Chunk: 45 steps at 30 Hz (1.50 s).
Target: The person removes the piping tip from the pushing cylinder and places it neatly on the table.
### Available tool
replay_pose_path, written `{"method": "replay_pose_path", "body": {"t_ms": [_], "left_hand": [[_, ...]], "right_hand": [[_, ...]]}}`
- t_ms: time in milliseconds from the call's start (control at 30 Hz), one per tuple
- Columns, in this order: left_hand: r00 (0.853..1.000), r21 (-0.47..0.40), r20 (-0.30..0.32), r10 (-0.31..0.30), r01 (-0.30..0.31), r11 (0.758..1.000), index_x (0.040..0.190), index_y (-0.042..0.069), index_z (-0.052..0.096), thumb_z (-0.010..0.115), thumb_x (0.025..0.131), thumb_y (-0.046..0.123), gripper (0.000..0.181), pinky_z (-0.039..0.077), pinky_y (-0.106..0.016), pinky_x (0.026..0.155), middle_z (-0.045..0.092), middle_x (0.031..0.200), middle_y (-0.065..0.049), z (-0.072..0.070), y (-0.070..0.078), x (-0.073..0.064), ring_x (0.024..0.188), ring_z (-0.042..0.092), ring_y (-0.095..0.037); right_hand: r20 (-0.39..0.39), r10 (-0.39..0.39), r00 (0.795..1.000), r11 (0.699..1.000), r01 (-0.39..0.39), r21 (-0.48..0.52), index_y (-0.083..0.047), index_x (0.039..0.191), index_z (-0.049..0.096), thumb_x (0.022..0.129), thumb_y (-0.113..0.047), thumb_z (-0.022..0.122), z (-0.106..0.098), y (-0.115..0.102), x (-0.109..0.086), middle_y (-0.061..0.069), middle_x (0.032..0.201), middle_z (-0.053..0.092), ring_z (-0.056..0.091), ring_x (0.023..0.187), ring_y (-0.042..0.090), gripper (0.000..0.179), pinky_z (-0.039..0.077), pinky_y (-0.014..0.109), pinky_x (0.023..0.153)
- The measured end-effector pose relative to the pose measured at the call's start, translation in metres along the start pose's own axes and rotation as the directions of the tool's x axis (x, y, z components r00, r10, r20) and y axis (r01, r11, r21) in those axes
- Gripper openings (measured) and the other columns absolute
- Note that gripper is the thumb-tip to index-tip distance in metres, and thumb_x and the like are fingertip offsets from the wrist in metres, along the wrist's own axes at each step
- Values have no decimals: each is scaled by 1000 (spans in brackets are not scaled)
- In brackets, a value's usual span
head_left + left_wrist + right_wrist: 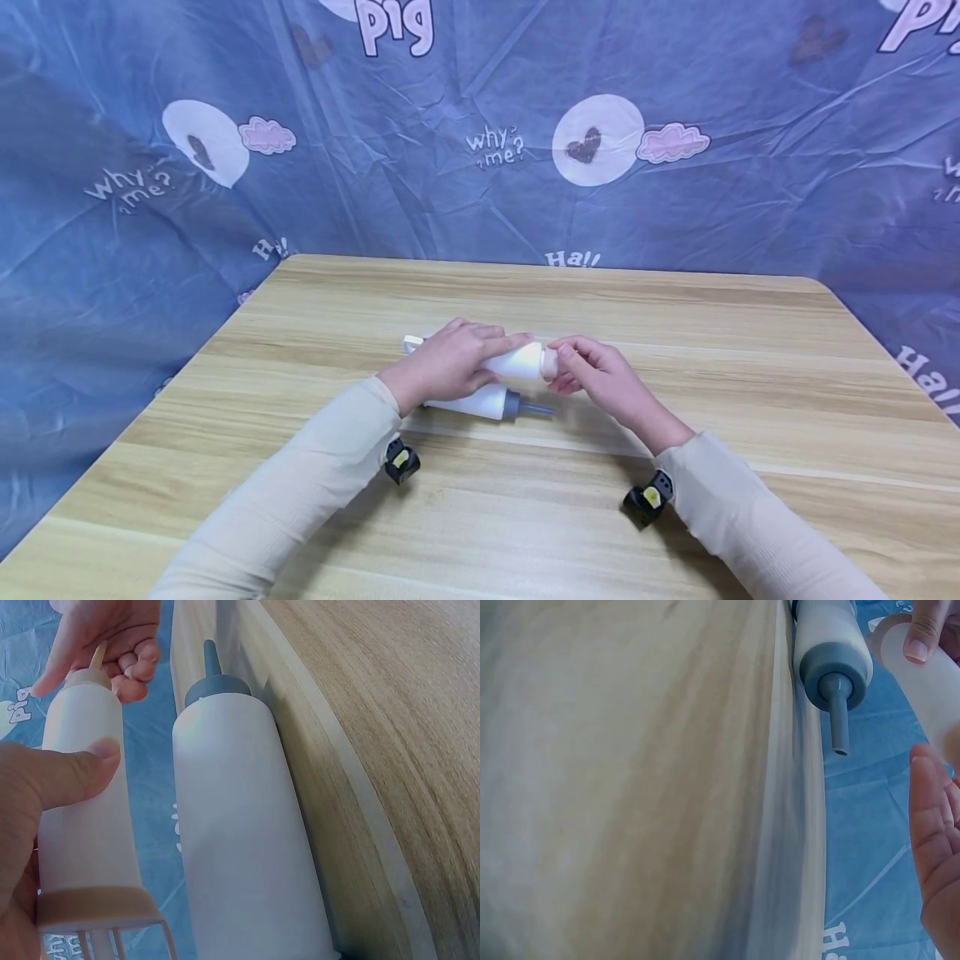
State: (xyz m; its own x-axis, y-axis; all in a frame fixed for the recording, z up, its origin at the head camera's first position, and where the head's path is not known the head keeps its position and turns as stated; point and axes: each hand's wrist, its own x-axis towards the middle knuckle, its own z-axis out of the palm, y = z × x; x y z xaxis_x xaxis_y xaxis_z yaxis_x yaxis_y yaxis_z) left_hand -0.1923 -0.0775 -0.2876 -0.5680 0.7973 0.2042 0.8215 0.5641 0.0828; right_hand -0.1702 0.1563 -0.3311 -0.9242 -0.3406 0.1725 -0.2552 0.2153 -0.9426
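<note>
My left hand (456, 360) grips a white squeeze bottle (519, 362) around its body, thumb laid along the side. A pale beige cap (84, 676) with a thin nozzle tops this bottle, pointing right. At the bottle's other end, the left wrist view shows a beige band with an open frame. Around the cap end is my right hand (600, 375), its thumb apart from the cap and its other fingers loosely bent. A second white squeeze bottle (232, 817), with a grey cap (832, 675) and nozzle, lies on its side in front of the held one.
Both bottles are over a wood-grain table (517, 517). Blue printed cloth (420, 167) hangs behind the table and down its left and right sides. A black wrist camera (401, 461) sits at the left cuff, another black camera (647, 500) at the right cuff.
</note>
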Motion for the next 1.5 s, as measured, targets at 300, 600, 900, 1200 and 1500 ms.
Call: {"method": "replay_pose_path", "body": {"t_ms": [300, 600, 900, 1200, 1500], "left_hand": [[1000, 3, -7, 13, -13, 1000, 135, 18, 49, 69, 82, 20, 57, 44, -39, 91, 65, 109, -4, 0, 0, -5, 103, 60, -19], [1000, -2, -19, 23, -23, 1000, 135, 18, 49, 70, 81, 19, 57, 44, -41, 92, 64, 111, -5, 3, -3, -9, 105, 59, -20], [1000, -8, -17, 18, -18, 1000, 135, 18, 49, 70, 81, 19, 58, 44, -40, 92, 65, 112, -5, 6, -6, -8, 106, 59, -20], [1000, -15, -4, 12, -12, 1000, 137, 18, 47, 69, 82, 20, 59, 44, -40, 92, 64, 113, -5, 6, -7, -8, 107, 59, -20], [1000, -30, 4, 5, -4, 1000, 138, 19, 45, 69, 82, 21, 61, 44, -39, 92, 65, 112, -4, 8, -12, -9, 106, 59, -18]], "right_hand": [[30, 23, 999, 999, -24, 29, 14, 113, 50, 98, -15, 44, 7, 1, 0, 24, 84, 65, 66, 68, 23, 33, 56, 32, 62], [-21, 3, 1000, 999, -4, -42, 8, 114, 53, 92, -9, 55, 11, 2, -3, 17, 87, 64, 63, 73, 12, 28, 55, 28, 68], [-51, 16, 999, 997, -19, -76, 4, 115, 54, 87, -11, 63, 10, 3, -3, 17, 97, 62, 60, 80, 9, 33, 53, 23, 72], [-57, 10, 998, 995, -16, -103, 1, 116, 54, 84, -10, 67, 11, 2, -3, 18, 106, 63, 61, 92, 9, 36, 51, 21, 78], [-95, -30, 995, 984, 13, -177, 0, 114, 56, 80, -5, 70, 11, 3, -2, 15, 100, 63, 57, 88, 10, 37, 51, 22, 76]]}}
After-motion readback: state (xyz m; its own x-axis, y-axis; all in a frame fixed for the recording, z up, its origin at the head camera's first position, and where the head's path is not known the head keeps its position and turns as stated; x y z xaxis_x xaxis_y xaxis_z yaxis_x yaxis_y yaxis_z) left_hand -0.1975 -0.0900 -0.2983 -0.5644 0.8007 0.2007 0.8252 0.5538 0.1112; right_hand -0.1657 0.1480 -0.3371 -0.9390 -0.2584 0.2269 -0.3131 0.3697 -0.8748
